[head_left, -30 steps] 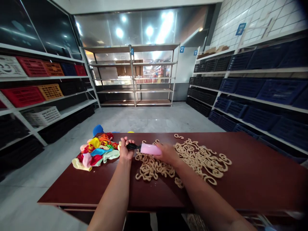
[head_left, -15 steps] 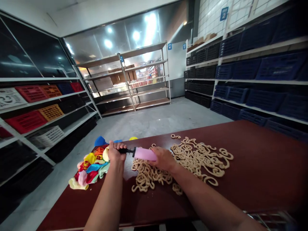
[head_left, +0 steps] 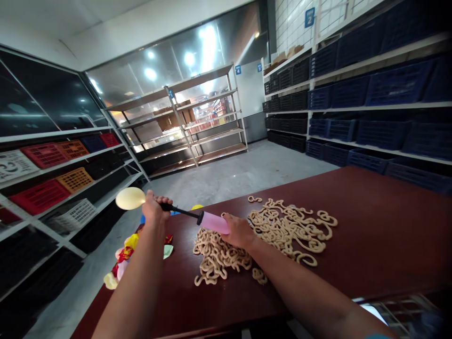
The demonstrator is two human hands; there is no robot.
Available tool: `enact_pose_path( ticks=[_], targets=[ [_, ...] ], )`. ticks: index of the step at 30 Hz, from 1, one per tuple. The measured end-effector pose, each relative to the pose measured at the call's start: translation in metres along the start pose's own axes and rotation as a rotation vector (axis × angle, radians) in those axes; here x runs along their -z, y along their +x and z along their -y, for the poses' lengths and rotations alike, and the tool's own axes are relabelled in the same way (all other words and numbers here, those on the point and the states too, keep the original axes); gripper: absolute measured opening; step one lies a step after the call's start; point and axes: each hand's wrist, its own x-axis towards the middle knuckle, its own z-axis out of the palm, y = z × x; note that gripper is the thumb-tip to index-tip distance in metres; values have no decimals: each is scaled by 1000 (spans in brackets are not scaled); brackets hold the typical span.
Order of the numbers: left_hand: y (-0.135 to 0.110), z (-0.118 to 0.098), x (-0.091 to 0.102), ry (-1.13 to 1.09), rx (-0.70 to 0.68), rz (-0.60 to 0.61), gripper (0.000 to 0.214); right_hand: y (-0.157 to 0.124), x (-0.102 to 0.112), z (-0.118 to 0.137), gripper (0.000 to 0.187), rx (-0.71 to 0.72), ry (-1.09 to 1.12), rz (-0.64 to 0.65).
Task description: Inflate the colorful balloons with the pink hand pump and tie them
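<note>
A hand balloon pump with a pink barrel (head_left: 213, 222) is stretched between my two hands, its black rod (head_left: 185, 212) drawn well out. My right hand (head_left: 237, 231) wraps round the far end of the barrel. Around the pump's black end, my left hand (head_left: 155, 207) is closed, just where a pale yellow balloon (head_left: 130, 198) sticks out, partly filled. The balloon's neck is hidden by my fingers. Below my left arm lies a pile of limp balloons (head_left: 131, 241) in several colours, partly covered by the arm.
Beige curled, rope-like pieces (head_left: 293, 228) lie heaped across the middle of the dark red table (head_left: 374, 235). A yellow balloon (head_left: 197, 207) sits at the table's far edge. Shelves with blue crates (head_left: 383, 134) stand right; red crates (head_left: 38, 190) fill shelves at left.
My left hand has moved left and up, drawing the black rod out of the barrel. The pale yellow balloon is bigger and rounder. My right hand has stayed on the barrel.
</note>
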Motion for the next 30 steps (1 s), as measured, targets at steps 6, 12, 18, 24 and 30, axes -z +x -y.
enact_pose_path(
  ticks=[6, 12, 18, 24, 30],
  targets=[
    [-42, 55, -20, -12, 87, 39, 40, -2, 1, 1, 39, -13, 18, -46],
    [-43, 44, -22, 5, 72, 76, 41, -1, 1, -1, 39, 37, 53, -88],
    [-6, -26, -20, 55, -57, 43, 36, 3, 0, -3, 41, 27, 77, -101],
    [5, -40, -22, 52, -84, 54, 38, 2, -7, 1, 46, 1, 79, -80],
    [-30, 31, -22, 27, 71, 36, 39, -2, -6, 2, 48, -17, 60, -56]
  ],
)
